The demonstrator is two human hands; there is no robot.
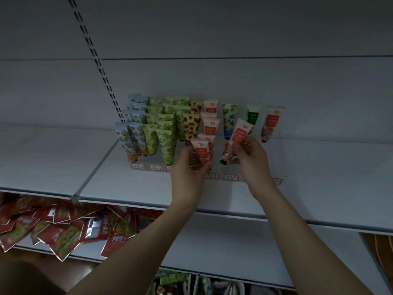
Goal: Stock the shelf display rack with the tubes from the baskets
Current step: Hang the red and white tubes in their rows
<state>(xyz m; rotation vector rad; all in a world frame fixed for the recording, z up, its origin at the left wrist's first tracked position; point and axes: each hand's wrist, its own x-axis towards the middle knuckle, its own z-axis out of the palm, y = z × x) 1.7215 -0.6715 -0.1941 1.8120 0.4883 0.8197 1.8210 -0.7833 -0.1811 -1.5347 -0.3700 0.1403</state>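
Two pink-and-red tubes were in hand at the front of the clear display rack [214, 176]. The left hand [189, 165] pinched one tube [201, 153] at the rack's front edge, in line with the column of matching pink tubes [209, 122] standing behind it at 12 o'clock; it was probably being seated cap-down in the front slot so that the label faced the shopper. The right hand [249, 155] gripped a second tube [237, 138], tilted with its crimped end toward 1 o'clock and its dark cap low, apparently waiting over the next column, where only a blue floral tube [229, 119] stood. At 9 o'clock the rack's green and orange floral tubes [157, 133] filled their columns. The rack sat on a white shelf [131, 186]. Below, at 7 o'clock, red packets [63, 226] lay heaped; at 6 o'clock, baskets [240, 288] held further tubes.
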